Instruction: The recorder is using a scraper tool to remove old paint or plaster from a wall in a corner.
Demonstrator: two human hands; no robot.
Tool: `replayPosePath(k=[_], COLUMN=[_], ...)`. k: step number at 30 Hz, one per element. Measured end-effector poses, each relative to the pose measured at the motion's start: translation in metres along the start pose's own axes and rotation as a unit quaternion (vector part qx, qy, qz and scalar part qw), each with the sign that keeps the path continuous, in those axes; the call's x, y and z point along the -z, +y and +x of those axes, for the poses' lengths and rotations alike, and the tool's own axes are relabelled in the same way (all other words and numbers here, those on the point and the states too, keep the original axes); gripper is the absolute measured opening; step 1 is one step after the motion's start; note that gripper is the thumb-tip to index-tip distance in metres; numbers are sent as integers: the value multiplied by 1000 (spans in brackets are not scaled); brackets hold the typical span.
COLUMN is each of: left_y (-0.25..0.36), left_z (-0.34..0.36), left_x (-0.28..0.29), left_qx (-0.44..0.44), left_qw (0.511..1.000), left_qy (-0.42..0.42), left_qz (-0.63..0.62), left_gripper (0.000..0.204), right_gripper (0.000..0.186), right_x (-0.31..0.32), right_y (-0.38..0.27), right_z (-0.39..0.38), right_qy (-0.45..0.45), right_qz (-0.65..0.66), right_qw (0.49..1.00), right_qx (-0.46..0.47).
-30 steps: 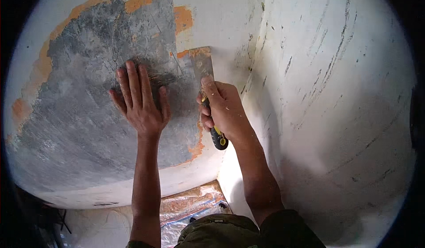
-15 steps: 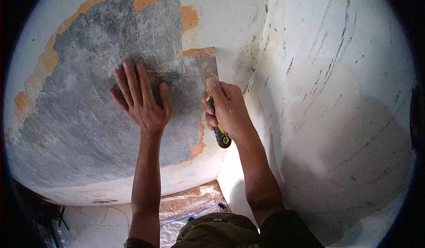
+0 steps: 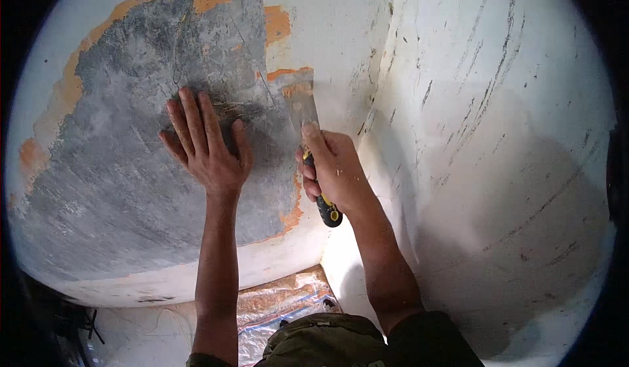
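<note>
Inside the curled right hand (image 3: 337,172) sits the scraper (image 3: 329,215), blade (image 3: 301,105) upward; the left hand (image 3: 215,159) lies spread.

The scraper (image 3: 301,108) has slid lower, uncovering an orange edge (image 3: 288,72) above.

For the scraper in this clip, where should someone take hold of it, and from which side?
Probably by the black-and-yellow handle, from below and to the right: it is thick, rounded and angled down toward the person, while the thin, flat blade points up along the wall. The right hand grips it this way, thumb extended toward the blade.
</note>
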State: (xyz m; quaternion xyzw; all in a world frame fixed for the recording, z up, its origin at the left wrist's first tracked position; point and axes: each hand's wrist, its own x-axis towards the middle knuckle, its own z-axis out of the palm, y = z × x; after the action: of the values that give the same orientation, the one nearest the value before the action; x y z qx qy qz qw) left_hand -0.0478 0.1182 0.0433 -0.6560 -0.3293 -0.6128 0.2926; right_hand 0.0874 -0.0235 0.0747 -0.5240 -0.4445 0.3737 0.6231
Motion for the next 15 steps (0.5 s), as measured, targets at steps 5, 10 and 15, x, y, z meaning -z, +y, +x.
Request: replayPosePath(k=[5, 10, 15], left_y=[2, 1, -1], left_z=[-2, 1, -2], left_x=[1, 1, 1], left_qx=[5, 0, 4], left_qw=[1000, 1000, 1000], left_qy=[-3, 4, -6], left_qz=[-3, -5, 2], left_gripper=[58, 58, 58], right_gripper=[47, 47, 47], right_x=[-1, -3, -3], right_y=[1, -12, 13], right_z=[1, 7, -3], right_qy=[-2, 1, 3], right_qz=[-1, 18, 5], right_qw=[1000, 1000, 999], right_qx=[-16, 15, -35])
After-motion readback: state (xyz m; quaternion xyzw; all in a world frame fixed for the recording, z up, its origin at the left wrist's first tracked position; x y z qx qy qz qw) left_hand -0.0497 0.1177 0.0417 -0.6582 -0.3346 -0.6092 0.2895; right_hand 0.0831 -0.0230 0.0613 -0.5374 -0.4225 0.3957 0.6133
